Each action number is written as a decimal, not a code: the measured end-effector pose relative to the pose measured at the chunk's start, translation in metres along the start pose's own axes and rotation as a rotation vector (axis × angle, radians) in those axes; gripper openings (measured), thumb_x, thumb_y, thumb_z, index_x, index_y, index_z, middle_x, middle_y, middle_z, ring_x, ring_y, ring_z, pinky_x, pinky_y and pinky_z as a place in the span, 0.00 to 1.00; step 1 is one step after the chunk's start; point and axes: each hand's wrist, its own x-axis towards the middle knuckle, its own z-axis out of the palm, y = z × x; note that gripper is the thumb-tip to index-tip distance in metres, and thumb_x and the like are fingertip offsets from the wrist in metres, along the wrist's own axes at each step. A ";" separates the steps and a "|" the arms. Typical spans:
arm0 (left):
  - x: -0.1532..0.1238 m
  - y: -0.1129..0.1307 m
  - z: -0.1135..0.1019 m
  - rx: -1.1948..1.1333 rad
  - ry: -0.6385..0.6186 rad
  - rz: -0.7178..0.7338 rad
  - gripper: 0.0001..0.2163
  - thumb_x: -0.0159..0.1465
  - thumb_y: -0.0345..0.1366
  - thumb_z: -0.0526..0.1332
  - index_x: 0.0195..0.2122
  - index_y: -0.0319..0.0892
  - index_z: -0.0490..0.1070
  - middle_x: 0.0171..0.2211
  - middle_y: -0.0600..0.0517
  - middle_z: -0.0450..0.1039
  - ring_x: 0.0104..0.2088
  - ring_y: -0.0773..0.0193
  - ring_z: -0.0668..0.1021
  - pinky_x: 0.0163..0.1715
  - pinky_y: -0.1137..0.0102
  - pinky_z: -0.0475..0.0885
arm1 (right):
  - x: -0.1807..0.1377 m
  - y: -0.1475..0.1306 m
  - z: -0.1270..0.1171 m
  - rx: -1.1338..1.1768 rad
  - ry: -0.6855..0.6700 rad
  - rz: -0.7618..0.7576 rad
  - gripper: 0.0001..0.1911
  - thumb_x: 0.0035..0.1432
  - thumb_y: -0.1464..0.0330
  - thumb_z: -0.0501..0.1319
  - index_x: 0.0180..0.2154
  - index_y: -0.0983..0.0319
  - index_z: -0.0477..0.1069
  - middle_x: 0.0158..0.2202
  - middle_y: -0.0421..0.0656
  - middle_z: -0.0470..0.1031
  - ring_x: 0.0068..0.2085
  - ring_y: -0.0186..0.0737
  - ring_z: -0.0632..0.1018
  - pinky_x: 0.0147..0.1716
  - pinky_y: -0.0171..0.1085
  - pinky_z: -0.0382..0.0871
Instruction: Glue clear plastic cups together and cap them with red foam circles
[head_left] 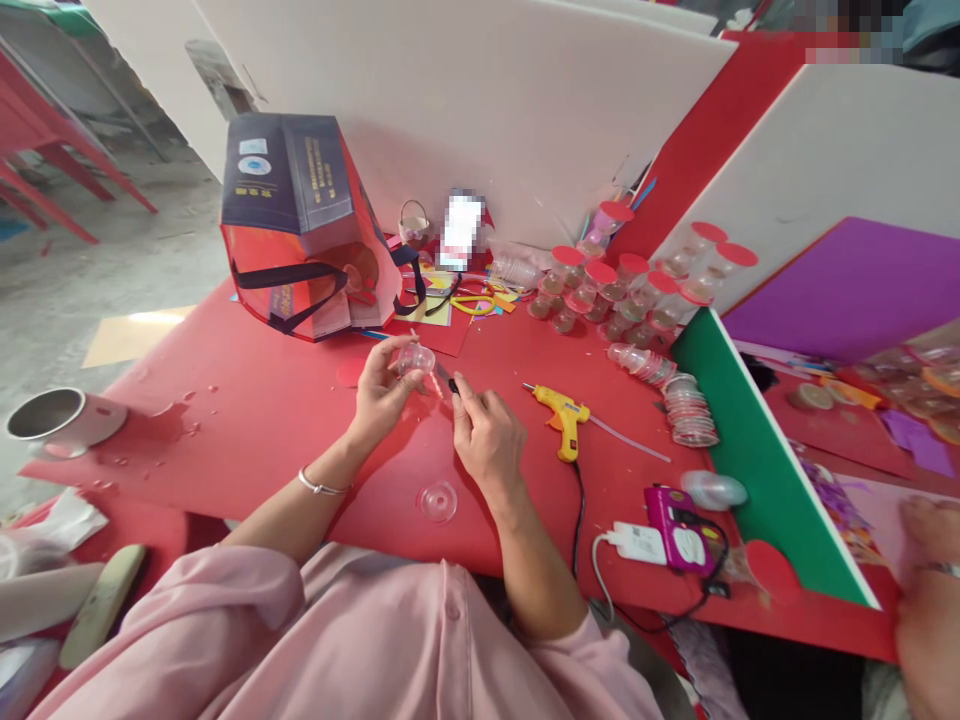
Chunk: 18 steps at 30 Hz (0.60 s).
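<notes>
My left hand (386, 390) is closed around a small clear plastic cup (415, 360), held above the red table (285, 410). A thin pinkish strip hangs at the cup's right side. Close to the cup, my right hand (486, 430) pinches a small tool with a black grip (453, 385); a thin blade-like part seems to point at the cup, too small to make out surely. In front of me lies a clear round plastic lid (437, 502). A red disc (351, 373) rests beyond my left hand. To the right is a yellow glue gun (561, 415).
Cups with red discs (600, 285) stand at the back right, near stacked clear cups (690, 410). A purple power socket (679, 530) trails cables. A large bag (300, 230), scissors (476, 300) and phone (461, 230) are behind; a metal mug (97, 420) is left. Another person's hand (930, 540) is right.
</notes>
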 end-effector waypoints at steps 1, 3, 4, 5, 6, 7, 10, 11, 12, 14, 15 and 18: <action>0.000 0.000 0.000 -0.014 0.008 -0.017 0.21 0.62 0.37 0.72 0.55 0.47 0.71 0.59 0.46 0.70 0.39 0.67 0.80 0.31 0.74 0.82 | 0.000 0.000 -0.001 0.017 0.000 -0.006 0.21 0.76 0.59 0.53 0.65 0.49 0.69 0.35 0.41 0.75 0.36 0.35 0.74 0.35 0.34 0.58; 0.000 -0.001 -0.001 -0.063 0.018 -0.077 0.21 0.63 0.37 0.72 0.56 0.48 0.70 0.58 0.46 0.71 0.38 0.68 0.80 0.32 0.74 0.82 | 0.000 -0.001 -0.002 0.054 -0.003 -0.021 0.21 0.76 0.59 0.53 0.65 0.49 0.70 0.34 0.40 0.75 0.36 0.35 0.75 0.35 0.35 0.58; 0.000 -0.001 -0.001 -0.100 0.016 -0.118 0.21 0.63 0.38 0.72 0.56 0.49 0.70 0.57 0.47 0.71 0.38 0.68 0.81 0.31 0.74 0.82 | 0.001 -0.001 -0.003 0.071 -0.006 -0.029 0.21 0.76 0.59 0.53 0.64 0.49 0.70 0.34 0.40 0.75 0.36 0.35 0.75 0.35 0.35 0.58; -0.001 -0.001 -0.001 -0.143 0.007 -0.163 0.21 0.64 0.38 0.71 0.56 0.49 0.69 0.56 0.47 0.72 0.37 0.68 0.81 0.31 0.73 0.82 | 0.001 -0.001 -0.003 0.083 -0.010 -0.032 0.20 0.76 0.59 0.53 0.64 0.49 0.70 0.34 0.40 0.75 0.36 0.35 0.75 0.35 0.35 0.58; -0.001 -0.001 -0.001 -0.189 -0.006 -0.209 0.21 0.65 0.39 0.71 0.57 0.49 0.69 0.55 0.47 0.73 0.37 0.67 0.81 0.30 0.73 0.82 | 0.001 -0.001 -0.003 0.091 -0.013 -0.032 0.20 0.76 0.59 0.53 0.64 0.49 0.70 0.34 0.40 0.75 0.36 0.35 0.75 0.35 0.35 0.58; -0.001 0.000 -0.001 -0.232 -0.021 -0.252 0.20 0.65 0.39 0.70 0.57 0.48 0.68 0.54 0.47 0.74 0.37 0.66 0.82 0.29 0.73 0.81 | 0.001 -0.001 -0.003 0.094 -0.014 -0.028 0.20 0.76 0.59 0.53 0.64 0.49 0.70 0.34 0.40 0.75 0.37 0.35 0.75 0.35 0.35 0.58; -0.001 0.001 -0.001 -0.319 -0.045 -0.336 0.20 0.67 0.41 0.69 0.57 0.47 0.68 0.49 0.47 0.77 0.36 0.64 0.83 0.26 0.73 0.79 | 0.001 -0.001 -0.003 0.087 -0.012 -0.013 0.21 0.76 0.59 0.53 0.65 0.49 0.70 0.35 0.40 0.75 0.37 0.35 0.75 0.35 0.35 0.58; -0.001 0.002 -0.001 -0.334 -0.045 -0.349 0.20 0.67 0.41 0.69 0.57 0.47 0.68 0.48 0.48 0.77 0.36 0.63 0.83 0.26 0.73 0.78 | 0.001 -0.001 -0.003 0.084 -0.009 -0.012 0.21 0.76 0.59 0.53 0.65 0.50 0.70 0.35 0.40 0.75 0.37 0.35 0.75 0.35 0.35 0.58; -0.001 0.003 -0.001 -0.344 -0.042 -0.357 0.20 0.67 0.42 0.69 0.57 0.47 0.68 0.47 0.48 0.78 0.35 0.63 0.83 0.25 0.74 0.78 | 0.001 -0.001 -0.004 0.081 -0.007 -0.015 0.21 0.76 0.59 0.53 0.65 0.50 0.70 0.35 0.40 0.75 0.37 0.35 0.75 0.35 0.35 0.58; 0.000 0.004 -0.001 -0.354 -0.027 -0.365 0.20 0.66 0.42 0.69 0.57 0.47 0.68 0.46 0.49 0.78 0.34 0.64 0.83 0.25 0.74 0.77 | 0.001 -0.002 -0.004 0.084 -0.008 -0.034 0.21 0.76 0.59 0.53 0.65 0.50 0.70 0.34 0.40 0.75 0.36 0.34 0.75 0.35 0.35 0.58; 0.000 0.004 -0.001 -0.357 -0.021 -0.368 0.20 0.66 0.42 0.69 0.57 0.47 0.68 0.45 0.49 0.78 0.34 0.65 0.82 0.25 0.74 0.77 | 0.001 -0.002 -0.005 0.087 -0.009 -0.044 0.21 0.76 0.59 0.52 0.65 0.50 0.70 0.34 0.40 0.75 0.36 0.34 0.75 0.35 0.35 0.58; 0.000 0.003 -0.002 -0.363 -0.027 -0.373 0.21 0.66 0.41 0.69 0.58 0.46 0.68 0.44 0.49 0.78 0.32 0.66 0.82 0.24 0.74 0.76 | 0.001 -0.003 -0.005 0.083 -0.014 -0.052 0.21 0.76 0.59 0.53 0.64 0.50 0.71 0.34 0.41 0.75 0.37 0.34 0.75 0.35 0.34 0.59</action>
